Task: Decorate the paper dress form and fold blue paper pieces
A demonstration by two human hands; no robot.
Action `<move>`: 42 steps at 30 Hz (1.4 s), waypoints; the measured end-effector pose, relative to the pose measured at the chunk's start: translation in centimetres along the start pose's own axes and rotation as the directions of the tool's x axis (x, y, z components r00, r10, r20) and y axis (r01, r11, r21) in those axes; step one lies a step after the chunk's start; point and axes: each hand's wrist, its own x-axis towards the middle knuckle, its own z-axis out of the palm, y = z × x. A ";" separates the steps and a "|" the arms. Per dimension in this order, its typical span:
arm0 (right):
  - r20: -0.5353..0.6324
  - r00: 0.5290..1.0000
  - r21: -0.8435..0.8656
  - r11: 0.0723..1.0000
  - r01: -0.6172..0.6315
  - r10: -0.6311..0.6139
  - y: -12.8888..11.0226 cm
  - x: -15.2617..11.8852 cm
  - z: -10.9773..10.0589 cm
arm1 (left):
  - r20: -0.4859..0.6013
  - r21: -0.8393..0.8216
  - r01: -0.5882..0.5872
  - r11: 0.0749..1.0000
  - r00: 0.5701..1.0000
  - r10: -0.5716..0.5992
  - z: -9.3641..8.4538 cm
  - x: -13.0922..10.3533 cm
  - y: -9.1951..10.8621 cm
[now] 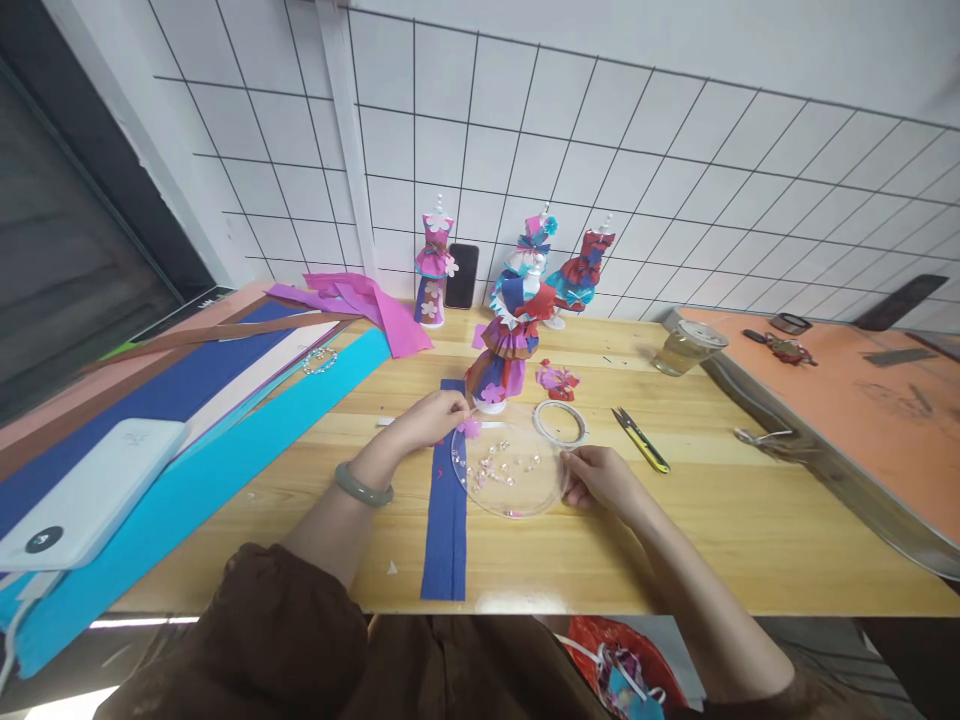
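A clear round dish (517, 503) holding several small clear and pinkish beads (495, 470) lies in front of me, partly over a blue paper strip (444, 545). My right hand (596, 478) pinches its right rim, fingers curled under. My left hand (442, 415), with a bangle (364, 486) on the wrist, is closed at the upper left rim, its fingertips partly hidden. Beside those fingertips sits a pink paper flower (470, 428). Just behind the dish stands a small dress form in layered crepe paper (510, 345). A roll of tape (561, 423) is beyond the right rim.
Yellow thread snips (641, 440) lie to the right, paper scraps (557, 380) behind. More dressed forms (435, 260) and a phone (462, 277) stand by the wall. Coloured paper strips (300, 410) and a white power bank (97, 490) cover the left. A drink cup (690, 347) is at right.
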 end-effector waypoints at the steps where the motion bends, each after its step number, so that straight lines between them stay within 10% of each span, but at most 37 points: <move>1: 0.004 1.000 0.004 1.000 -0.005 0.005 0.2 -0.1 -0.1 | -0.018 -0.028 0.006 1.000 1.000 -0.007 0.0 0.0 -0.1; 16: 0.033 0.994 0.162 0.981 -0.105 0.101 0.0 -2.0 -0.9 | 0.062 -0.311 0.162 0.936 0.987 -0.151 0.6 0.6 -2.1; 42: 0.275 0.961 0.386 0.919 -0.075 -0.038 1.2 -0.9 -1.7 | 0.137 -0.317 0.212 0.924 0.975 -0.177 0.1 0.0 -1.8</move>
